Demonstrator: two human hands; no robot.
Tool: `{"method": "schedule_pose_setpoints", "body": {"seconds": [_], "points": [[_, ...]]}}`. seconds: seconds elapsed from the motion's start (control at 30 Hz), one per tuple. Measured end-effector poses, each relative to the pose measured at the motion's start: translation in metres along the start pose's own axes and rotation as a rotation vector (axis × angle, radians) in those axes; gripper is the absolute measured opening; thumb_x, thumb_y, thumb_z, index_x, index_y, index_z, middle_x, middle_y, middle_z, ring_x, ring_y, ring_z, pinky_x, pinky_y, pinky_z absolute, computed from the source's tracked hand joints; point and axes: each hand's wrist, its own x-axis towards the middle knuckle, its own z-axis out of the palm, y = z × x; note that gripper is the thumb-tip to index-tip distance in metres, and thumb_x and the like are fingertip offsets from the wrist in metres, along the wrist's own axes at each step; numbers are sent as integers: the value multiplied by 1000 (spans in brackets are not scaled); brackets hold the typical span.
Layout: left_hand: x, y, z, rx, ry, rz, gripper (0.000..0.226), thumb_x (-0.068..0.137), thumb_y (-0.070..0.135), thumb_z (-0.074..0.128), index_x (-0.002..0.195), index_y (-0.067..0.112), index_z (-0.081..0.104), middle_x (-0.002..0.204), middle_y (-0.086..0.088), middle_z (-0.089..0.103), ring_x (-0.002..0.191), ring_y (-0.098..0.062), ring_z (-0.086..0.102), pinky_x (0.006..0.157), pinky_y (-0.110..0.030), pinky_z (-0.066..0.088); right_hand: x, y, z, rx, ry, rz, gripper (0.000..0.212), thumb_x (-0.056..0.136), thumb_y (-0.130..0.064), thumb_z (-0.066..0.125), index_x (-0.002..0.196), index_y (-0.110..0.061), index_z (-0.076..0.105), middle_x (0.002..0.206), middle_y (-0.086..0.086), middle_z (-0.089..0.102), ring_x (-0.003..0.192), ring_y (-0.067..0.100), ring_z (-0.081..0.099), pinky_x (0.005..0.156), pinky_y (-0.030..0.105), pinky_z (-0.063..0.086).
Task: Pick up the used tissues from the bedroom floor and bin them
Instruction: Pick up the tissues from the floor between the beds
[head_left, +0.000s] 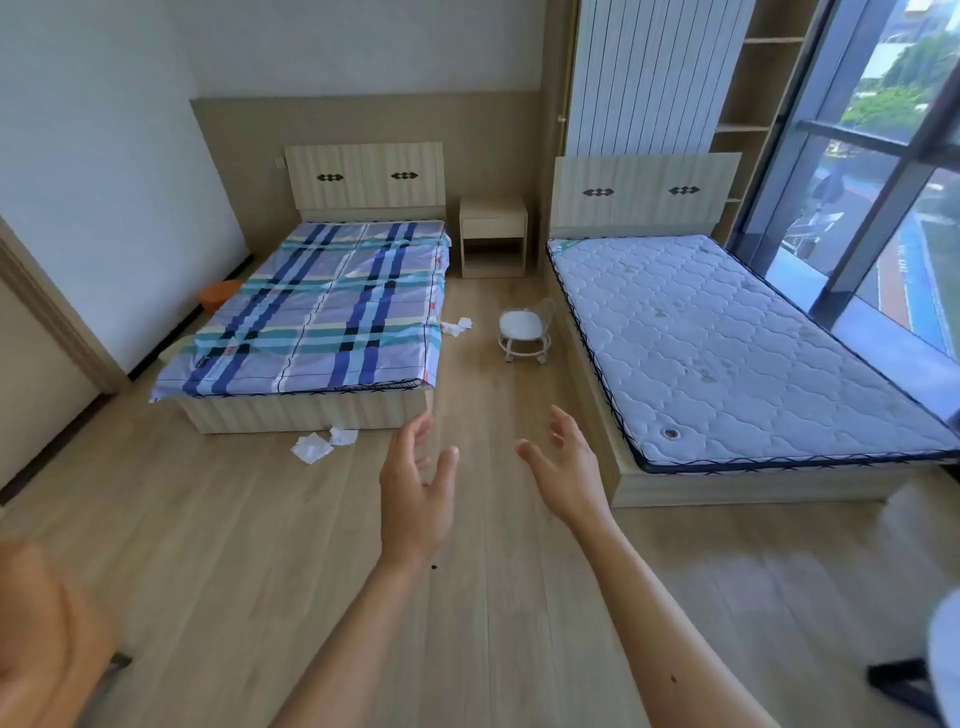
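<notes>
Two crumpled white tissues lie on the wooden floor at the foot of the plaid bed: a larger tissue (311, 448) and a smaller tissue (343, 435) just right of it. More crumpled tissues (456, 326) lie in the aisle by the plaid bed's right side. My left hand (417, 493) and my right hand (566, 465) are held out in front of me, palms facing each other, fingers spread, holding nothing. Both hands are well short of the tissues. An orange bin (220, 294) shows partly behind the plaid bed's left side.
The bed with a plaid sheet (322, 312) stands left, the bed with a bare mattress (727, 343) right, a bedside cabinet (493, 236) between their heads. A small white wheeled stool (523, 335) stands in the aisle. A large window is at right, a door frame at left.
</notes>
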Motion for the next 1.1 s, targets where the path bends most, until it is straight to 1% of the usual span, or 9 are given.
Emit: {"method": "schedule_pose_setpoints", "body": {"seconds": [0.07, 0.2, 0.4, 0.57, 0.63, 0.73, 0.8, 0.93, 1.1], "points": [[10, -7, 11, -66, 41, -64, 38, 96, 13, 64, 135, 13, 59, 133, 2, 64, 125, -9, 59, 102, -33, 53, 15, 6, 0, 25, 20, 21, 72, 90, -37, 67, 152, -24, 33, 150, 0, 47, 136, 14, 45, 111, 36, 38], [33, -23, 41, -85, 60, -106, 35, 97, 10, 63, 132, 12, 61, 130, 2, 66, 124, -10, 61, 98, -25, 51, 54, 23, 2, 62, 28, 55, 72, 90, -37, 67, 152, -25, 34, 150, 0, 47, 136, 14, 45, 111, 36, 38], [104, -37, 103, -70, 36, -129, 33, 97, 10, 63, 129, 14, 62, 129, 4, 66, 123, -9, 61, 98, -25, 51, 157, 39, 0, 99, 28, 42, 70, 90, -38, 66, 152, -26, 34, 150, -1, 46, 134, 13, 47, 108, 35, 40], [172, -44, 146, -44, 27, -142, 31, 97, 12, 64, 128, 18, 63, 127, 9, 67, 121, -6, 62, 87, -6, 48, 240, 40, 1, 119, -24, 40, 69, 90, -38, 66, 151, -25, 35, 150, 0, 46, 133, 13, 48, 106, 33, 41], [201, -49, 164, -40, 34, -147, 30, 97, 13, 64, 127, 20, 64, 125, 11, 67, 120, -6, 62, 84, -2, 46, 273, 41, 1, 131, -52, 44, 69, 90, -38, 66, 151, -26, 35, 150, -1, 46, 132, 13, 48, 106, 34, 42], [241, -56, 188, -30, 25, -170, 30, 97, 14, 64, 126, 20, 64, 124, 9, 68, 120, -6, 62, 87, -6, 47, 315, 45, 3, 142, -45, 63, 68, 90, -38, 66, 150, -28, 36, 146, -2, 48, 131, 11, 49, 104, 32, 42], [266, -61, 201, -35, 21, -171, 30, 97, 15, 64, 127, 20, 64, 125, 9, 67, 120, -5, 62, 94, -14, 47, 340, 47, 5, 150, -44, 65, 66, 90, -38, 66, 148, -30, 37, 144, -4, 49, 129, 10, 49, 101, 30, 40], [329, -87, 235, -43, 21, -209, 30, 98, 13, 63, 128, 16, 64, 126, 5, 68, 122, -9, 62, 103, -28, 49, 407, 57, 19, 139, -47, 96, 65, 90, -36, 68, 148, -29, 39, 143, -3, 50, 127, 11, 51, 103, 32, 42], [428, -127, 280, -56, 1, -232, 29, 98, 14, 62, 127, 15, 64, 126, 4, 68, 121, -8, 62, 100, -26, 50, 511, 62, 48, 96, -48, 110, 65, 90, -34, 68, 148, -26, 40, 146, 0, 49, 128, 13, 51, 103, 32, 43]]}}
